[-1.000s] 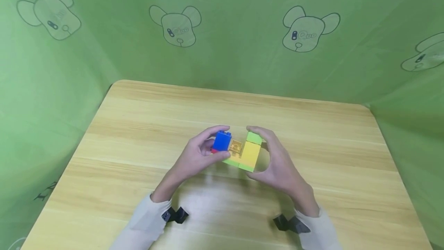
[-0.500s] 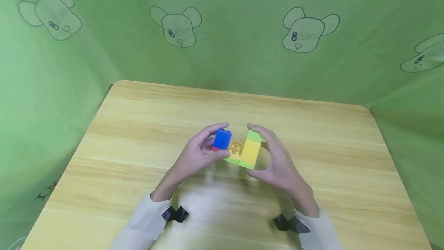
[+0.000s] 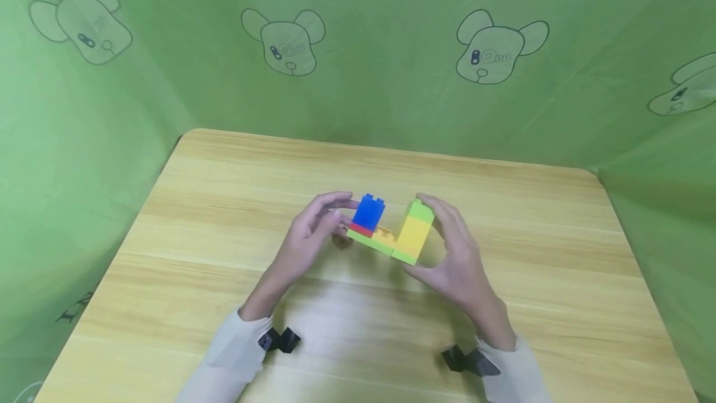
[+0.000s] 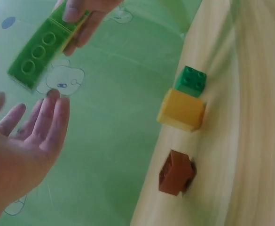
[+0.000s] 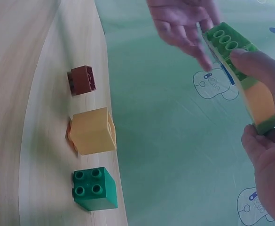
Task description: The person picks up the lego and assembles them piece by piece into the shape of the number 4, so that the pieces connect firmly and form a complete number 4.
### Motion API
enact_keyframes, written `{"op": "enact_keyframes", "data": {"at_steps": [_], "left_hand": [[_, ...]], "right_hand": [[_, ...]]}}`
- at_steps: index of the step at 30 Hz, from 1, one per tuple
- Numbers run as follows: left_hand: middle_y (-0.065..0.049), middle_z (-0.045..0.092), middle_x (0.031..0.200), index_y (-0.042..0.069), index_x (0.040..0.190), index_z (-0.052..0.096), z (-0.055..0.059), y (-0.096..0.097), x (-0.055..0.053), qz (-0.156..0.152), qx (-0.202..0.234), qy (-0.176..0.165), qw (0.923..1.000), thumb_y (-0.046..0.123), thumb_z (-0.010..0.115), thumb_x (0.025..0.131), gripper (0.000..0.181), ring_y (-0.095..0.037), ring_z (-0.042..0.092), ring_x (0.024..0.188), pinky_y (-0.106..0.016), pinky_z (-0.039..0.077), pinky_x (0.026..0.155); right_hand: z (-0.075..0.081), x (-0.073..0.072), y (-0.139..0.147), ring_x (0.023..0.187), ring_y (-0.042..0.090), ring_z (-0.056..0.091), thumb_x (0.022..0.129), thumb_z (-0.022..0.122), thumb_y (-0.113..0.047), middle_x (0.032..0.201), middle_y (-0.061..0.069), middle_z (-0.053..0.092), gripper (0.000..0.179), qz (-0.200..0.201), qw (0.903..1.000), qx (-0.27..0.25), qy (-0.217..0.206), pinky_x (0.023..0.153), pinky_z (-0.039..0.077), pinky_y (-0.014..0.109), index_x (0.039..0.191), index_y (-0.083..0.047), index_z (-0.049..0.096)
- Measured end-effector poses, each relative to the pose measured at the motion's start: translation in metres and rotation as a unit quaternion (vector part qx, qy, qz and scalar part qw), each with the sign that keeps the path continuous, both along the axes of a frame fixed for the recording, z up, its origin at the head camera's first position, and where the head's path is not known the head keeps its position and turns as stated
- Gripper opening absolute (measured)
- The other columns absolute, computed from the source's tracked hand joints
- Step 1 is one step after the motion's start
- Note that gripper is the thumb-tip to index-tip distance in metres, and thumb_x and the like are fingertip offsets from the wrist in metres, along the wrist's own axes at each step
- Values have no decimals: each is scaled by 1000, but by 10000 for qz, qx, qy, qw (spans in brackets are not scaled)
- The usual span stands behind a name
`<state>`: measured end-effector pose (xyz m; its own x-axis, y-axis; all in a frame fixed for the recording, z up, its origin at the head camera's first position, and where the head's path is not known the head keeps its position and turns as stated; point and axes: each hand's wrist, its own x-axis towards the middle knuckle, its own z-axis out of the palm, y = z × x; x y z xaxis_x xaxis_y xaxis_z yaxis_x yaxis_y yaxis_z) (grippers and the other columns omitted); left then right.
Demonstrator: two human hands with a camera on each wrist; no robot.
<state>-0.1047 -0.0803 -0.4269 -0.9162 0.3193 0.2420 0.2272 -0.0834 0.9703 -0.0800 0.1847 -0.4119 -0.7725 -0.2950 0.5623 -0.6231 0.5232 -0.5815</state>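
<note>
My right hand (image 3: 461, 260) holds a joined build of toy building bricks, gripping its right end between thumb and fingers above the table. A light green base (image 3: 371, 242) runs beneath it. At the left end a blue brick (image 3: 369, 211) sits over a thin red brick (image 3: 362, 229). Low in the middle lies an orange-yellow brick (image 3: 384, 234). The right end has a yellow brick (image 3: 414, 236) topped by a light green brick (image 3: 421, 210). My left hand (image 3: 304, 235) is beside the blue end; in the left wrist view its fingers are extended, apart from the build.
Loose bricks stand on the wooden table (image 3: 224, 204): a brown brick (image 5: 83, 80), a yellow block (image 5: 92, 132) and a dark green brick (image 5: 95, 188). In the head view the hands and build mostly hide them. Green printed sheeting (image 3: 386, 104) surrounds the table.
My left hand has let go of the blue end and drawn back left. The build has shifted right and slightly up, tilting so its light green base shows more.
</note>
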Motion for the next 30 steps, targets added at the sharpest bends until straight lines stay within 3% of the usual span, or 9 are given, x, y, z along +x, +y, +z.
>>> {"op": "enact_keyframes", "data": {"at_steps": [3, 5, 7, 10, 14, 17, 19, 24, 30], "left_hand": [[-15, 67, 129, 0, 138, 58, -9, 0, -4, 285, -276, 45, 9992, 10, 55, 108, 31, -27, 71, 100, -32, 62, 82], [-13, 70, 124, 1, 132, 63, -16, 1, -7, 568, -779, 168, 9952, 7, 60, 105, 27, -23, 71, 101, -31, 61, 86], [-10, 71, 118, 3, 126, 68, -21, 4, -9, 790, -1420, 329, 9862, 6, 64, 103, 23, -21, 71, 99, -31, 61, 87], [-7, 72, 114, 6, 119, 73, -28, 9, -13, 1002, -2503, 688, 9605, 6, 71, 99, 20, -20, 70, 99, -34, 61, 85], [-6, 73, 115, 8, 116, 76, -35, 14, -17, 1091, -3496, 923, 9259, 6, 80, 90, 26, -23, 68, 104, -39, 60, 85], [-6, 73, 114, 8, 116, 77, -39, 16, -19, 1076, -3926, 930, 9086, 8, 85, 85, 31, -21, 66, 98, -34, 59, 79], [-6, 73, 111, 7, 116, 78, -42, 17, -20, 1037, -4105, 952, 9009, 10, 87, 84, 34, -17, 64, 92, -30, 57, 73], [-7, 73, 101, 4, 115, 78, -45, 17, -23, 876, -4268, 933, 8953, 9, 88, 82, 35, -14, 60, 81, -25, 53, 65], [-5, 70, 88, 2, 114, 77, -48, 15, -23, 648, -4334, 772, 8956, 8, 84, 87, 28, -14, 59, 74, -27, 53, 65]], "right_hand": [[0, 0, 1, 137, 31, 49, 59, 97, -1, 149, 18, 53, 107, -97, 10000, -15, -5, 116, 37, 21, 153, -1, 45], [0, 0, 2, 137, 30, 49, 60, 97, -3, 149, 17, 53, 106, -98, 9999, -43, -37, 116, 37, 21, 153, -2, 45], [0, 1, 2, 137, 29, 49, 61, 97, -4, 149, 16, 53, 106, -88, 9999, -79, -60, 116, 37, 21, 153, -2, 45], [0, 1, 3, 137, 29, 49, 62, 96, -3, 150, 16, 53, 105, -84, 9999, -123, -79, 116, 36, 21, 153, -2, 45], [0, 2, 3, 137, 27, 49, 62, 96, -4, 150, 14, 53, 105, -144, 9997, -92, -175, 115, 40, 25, 153, -4, 45], [-1, 3, 4, 137, 25, 49, 63, 96, -4, 150, 13, 52, 105, -196, 9994, -40, -276, 111, 47, 42, 154, -5, 45], [-1, 4, 5, 137, 25, 48, 62, 97, -4, 150, 13, 52, 105, -204, 9994, -30, -291, 110, 48, 42, 154, -5, 45], [-1, 4, 5, 136, 24, 49, 61, 97, -3, 150, 14, 52, 106, -156, 9994, -91, -287, 111, 40, 20, 154, -5, 45], [-1, 3, 5, 136, 25, 49, 61, 98, -2, 149, 14, 52, 107, -118, 9994, -146, -289, 112, 40, 20, 154, -4, 45]]}}
